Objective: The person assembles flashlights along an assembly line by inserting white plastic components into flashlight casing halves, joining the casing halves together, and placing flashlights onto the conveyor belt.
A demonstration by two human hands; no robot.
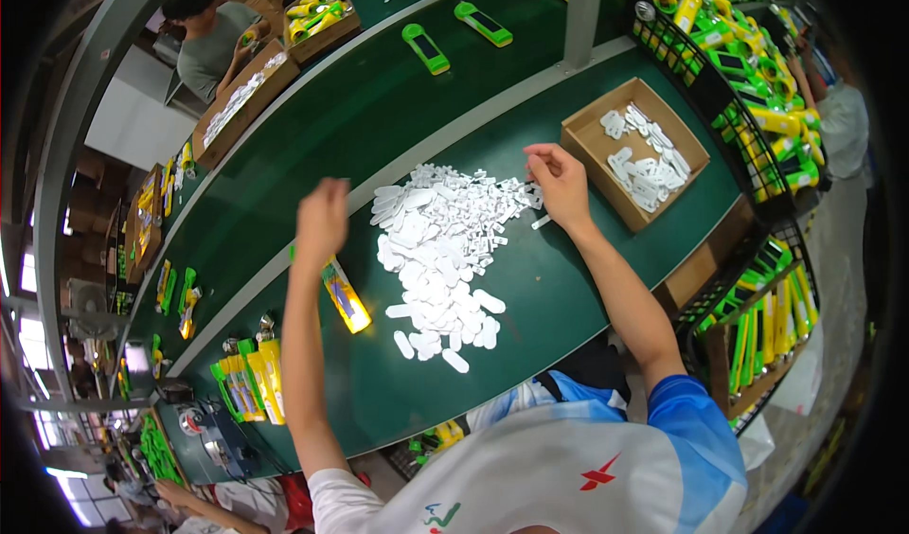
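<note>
A big loose pile of small white plastic pieces [440,240] covers the middle of the green table. Flat oval pieces lie at its near end and smaller ones at the far right. My right hand [561,182] is at the pile's right edge, thumb and fingers drawn together; whatever they hold is too small to make out. To the left of the pile, my left hand [324,220] is raised and slightly blurred, its fingers curled and partly hidden. Beside my left forearm lies a long yellow-and-green device [347,299], partly covered by the arm.
A cardboard box [701,160] with white pieces stands right of the pile. Black crates [748,127] of yellow-and-green devices line the right. Several devices [254,381] stand at the left. Beyond a metal rail, green devices [426,49] lie on a belt; a person [210,46] works across.
</note>
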